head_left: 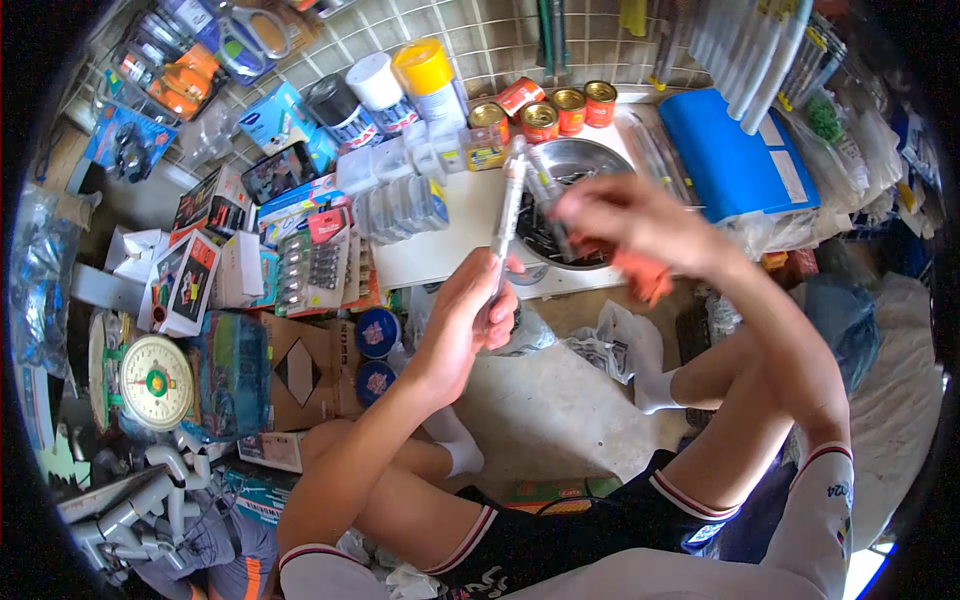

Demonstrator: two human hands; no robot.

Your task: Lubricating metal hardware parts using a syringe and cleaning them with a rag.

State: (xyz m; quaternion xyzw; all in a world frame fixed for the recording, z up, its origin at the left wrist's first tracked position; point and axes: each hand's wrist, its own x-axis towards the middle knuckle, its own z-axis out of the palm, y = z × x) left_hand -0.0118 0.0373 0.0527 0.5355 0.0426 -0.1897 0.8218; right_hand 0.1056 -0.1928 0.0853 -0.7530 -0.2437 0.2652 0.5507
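My left hand (470, 315) is closed round the lower end of a slim whitish tube (509, 195) with dark print on its side. The tube stands nearly upright, its top leaning slightly right. To its right is my right hand (635, 220), blurred by motion, over the edge of a round metal bowl (610, 153). A crumpled orange-red cloth (643, 278) hangs from that hand, though its fingers are too smeared to make out. Several dark slender pieces (542, 235) lie in the bowl, and a clear tube (541, 180) slants across it behind the held one.
The bowl rests on a low white table (455, 262). Behind it are several small orange cans (539, 122) and spray cans (428, 75). A blue case (735, 150) lies to the right. Boxes and a dial scale (157, 382) crowd the left; a plastic bag (605, 345) lies below.
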